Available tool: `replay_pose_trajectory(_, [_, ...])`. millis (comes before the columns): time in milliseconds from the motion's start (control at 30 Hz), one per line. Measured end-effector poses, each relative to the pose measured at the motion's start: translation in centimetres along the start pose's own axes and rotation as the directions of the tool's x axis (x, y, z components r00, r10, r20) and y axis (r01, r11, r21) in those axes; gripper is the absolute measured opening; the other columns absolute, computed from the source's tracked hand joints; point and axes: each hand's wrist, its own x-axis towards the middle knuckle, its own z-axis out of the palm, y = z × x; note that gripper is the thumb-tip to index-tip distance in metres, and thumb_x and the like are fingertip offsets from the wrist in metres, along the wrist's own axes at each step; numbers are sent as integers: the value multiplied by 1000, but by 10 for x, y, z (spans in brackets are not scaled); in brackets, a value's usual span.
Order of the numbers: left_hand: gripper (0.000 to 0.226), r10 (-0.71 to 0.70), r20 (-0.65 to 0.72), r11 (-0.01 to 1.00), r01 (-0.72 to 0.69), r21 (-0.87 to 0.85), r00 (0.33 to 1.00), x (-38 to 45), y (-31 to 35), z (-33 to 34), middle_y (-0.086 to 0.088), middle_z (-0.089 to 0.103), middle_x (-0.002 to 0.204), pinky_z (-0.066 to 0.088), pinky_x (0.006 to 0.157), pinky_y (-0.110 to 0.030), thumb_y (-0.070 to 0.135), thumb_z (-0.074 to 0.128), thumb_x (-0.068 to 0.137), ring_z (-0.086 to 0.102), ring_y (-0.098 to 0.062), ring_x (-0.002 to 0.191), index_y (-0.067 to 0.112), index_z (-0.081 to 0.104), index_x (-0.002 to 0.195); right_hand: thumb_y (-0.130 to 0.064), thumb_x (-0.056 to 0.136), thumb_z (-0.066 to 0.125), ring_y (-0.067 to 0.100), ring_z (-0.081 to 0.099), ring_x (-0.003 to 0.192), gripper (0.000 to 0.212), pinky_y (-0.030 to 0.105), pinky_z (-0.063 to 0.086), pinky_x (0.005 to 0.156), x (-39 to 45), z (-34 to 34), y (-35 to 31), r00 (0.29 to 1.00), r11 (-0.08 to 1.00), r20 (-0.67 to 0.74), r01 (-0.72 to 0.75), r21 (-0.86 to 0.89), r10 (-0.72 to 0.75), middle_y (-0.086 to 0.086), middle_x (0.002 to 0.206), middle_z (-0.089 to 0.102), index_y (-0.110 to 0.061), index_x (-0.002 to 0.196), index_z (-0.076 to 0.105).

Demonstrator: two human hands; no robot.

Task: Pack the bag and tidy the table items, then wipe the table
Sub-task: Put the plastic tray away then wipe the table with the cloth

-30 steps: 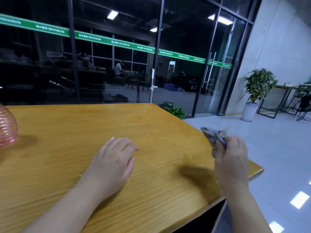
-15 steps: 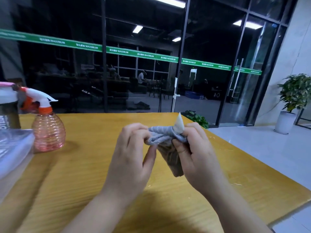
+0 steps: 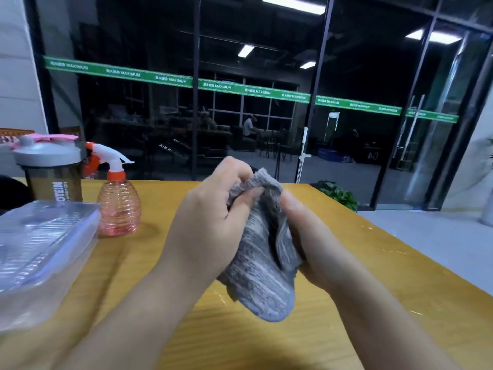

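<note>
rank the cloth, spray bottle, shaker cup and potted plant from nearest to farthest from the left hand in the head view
1. cloth, gripped by the left hand
2. spray bottle, on the table to its left
3. shaker cup, farther left, behind the bottle
4. potted plant, on the floor beyond the table's far edge

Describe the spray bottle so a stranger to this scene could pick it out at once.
Start at the yellow wooden table and look to its far left side, where three containers stand together. The spray bottle sits between the clear plastic box and the hands wringing a grey cloth. It alone is pink, ribbed and see-through, with a white and orange trigger head, unlike the dark shaker bottle behind it.
</note>
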Motion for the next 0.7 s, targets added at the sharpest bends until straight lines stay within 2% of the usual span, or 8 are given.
replay_pose_trajectory(133, [8, -59, -42, 996, 61, 61, 997, 4, 0, -4, 2, 58, 66, 40, 54, -33, 23, 58, 90, 54, -17, 62, 22, 51, 86, -19, 79, 65, 16, 68, 89, 21, 27, 54, 71, -8, -8, 4, 1000, 977, 13, -6, -211, 9, -2, 95, 71, -19, 100, 64])
replay_pose_trajectory(267, [7, -127, 54, 986, 120, 115, 990, 8, 2, -4, 2, 61, 71, 40, 59, -33, 29, 58, 89, 55, -15, 66, 23, 53, 88, -14, 89, 55, 19, 60, 70, 9, 29, 49, 59, -6, -13, 4, 982, 988, -178, -91, -123, 69, 5, 80, 62, -11, 93, 62])
replay_pose_trajectory(300, [9, -170, 77, 980, 161, 115, 982, 9, 3, -4, 2, 62, 73, 41, 61, -32, 32, 59, 88, 56, -13, 67, 24, 54, 87, -15, 93, 49, 20, 58, 67, 15, 30, 47, 58, -5, -14, 4, 965, 992, -249, -107, -62, 88, 6, 78, 60, -10, 90, 62])
replay_pose_trajectory(400, [17, -332, 180, 941, 311, 135, 926, 13, -1, -3, 4, 67, 72, 48, 59, -29, 42, 62, 83, 60, -8, 62, 26, 59, 81, -24, 97, 44, 31, 61, 81, 28, 44, 46, 73, -3, -16, 2, 918, 986, -370, -103, 130, 145, 17, 91, 65, -7, 93, 65])
replay_pose_trajectory(467, [25, -403, 261, 915, 377, 143, 877, 12, -5, 1, -7, 67, 68, 50, 56, -39, 46, 60, 83, 60, -19, 54, 21, 63, 83, -31, 97, 45, 34, 66, 88, 31, 48, 50, 79, -6, -15, 1, 918, 968, -359, -86, 238, 170, 19, 99, 69, -9, 98, 66])
replay_pose_trajectory(533, [30, -420, 274, 908, 403, 119, 865, 11, -6, 5, -19, 65, 71, 45, 50, -42, 45, 54, 87, 53, -25, 49, 17, 62, 84, -42, 94, 47, 29, 70, 84, 38, 42, 56, 75, -11, -14, -2, 933, 921, -284, -102, 377, 220, 15, 96, 73, -11, 102, 66])
replay_pose_trajectory(600, [29, -434, 208, 899, 435, 39, 877, 12, -4, 8, -20, 65, 77, 48, 54, -44, 41, 50, 91, 58, -29, 57, 16, 61, 83, -56, 87, 48, 26, 71, 84, 55, 40, 58, 75, -16, -11, -5, 959, 840, -189, -82, 537, 214, 13, 99, 72, -9, 107, 67])
replay_pose_trajectory(700, [28, -521, 165, 811, 546, -212, 838, 16, 6, 14, -17, 67, 92, 53, 74, -54, 37, 47, 95, 65, -35, 83, 11, 59, 91, -62, 76, 55, 29, 65, 104, 70, 45, 51, 93, -19, -10, -5, 980, 754, -115, -47, 655, 161, 15, 118, 65, -6, 116, 67])
